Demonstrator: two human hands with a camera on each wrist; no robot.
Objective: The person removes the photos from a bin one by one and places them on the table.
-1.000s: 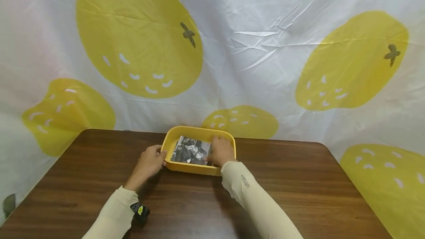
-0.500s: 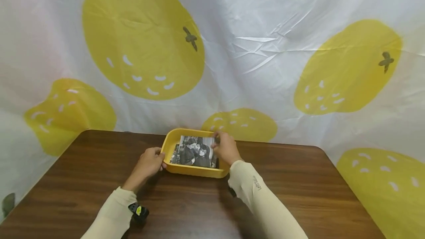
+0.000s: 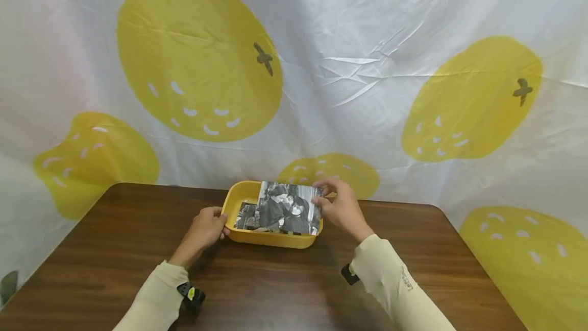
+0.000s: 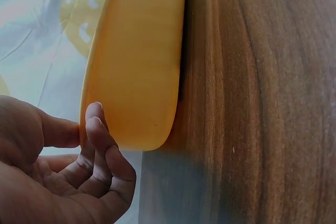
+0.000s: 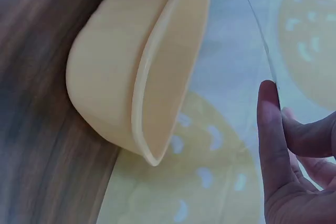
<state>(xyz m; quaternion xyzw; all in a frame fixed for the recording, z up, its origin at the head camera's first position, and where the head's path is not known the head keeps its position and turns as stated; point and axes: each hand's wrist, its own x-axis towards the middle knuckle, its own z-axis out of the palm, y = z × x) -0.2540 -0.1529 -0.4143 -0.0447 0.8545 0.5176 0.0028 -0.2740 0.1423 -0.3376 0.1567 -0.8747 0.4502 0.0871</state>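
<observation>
A black-and-white photo print (image 3: 287,209) is raised above a yellow plastic tray (image 3: 275,240). My right hand (image 3: 339,206) pinches the print by its right edge. In the right wrist view the print shows edge-on as a thin line (image 5: 257,22) between thumb and finger, apart from the tray. At the tray's left end my left hand (image 3: 205,227) grips the rim, thumb on one side and fingers on the other, as the left wrist view shows. More dark printed pictures (image 3: 245,216) lie inside the tray, partly hidden under the raised print.
The brown wooden table (image 3: 271,285) carries the tray near its back edge. Right behind it hangs a white cloth (image 3: 340,91) with large yellow fruit prints. Black straps with small devices (image 3: 192,294) sit on both wrists.
My right hand reached into the tray, took hold of a photo print and lifted it up and to the right. The left hand has stayed on the tray's rim.
</observation>
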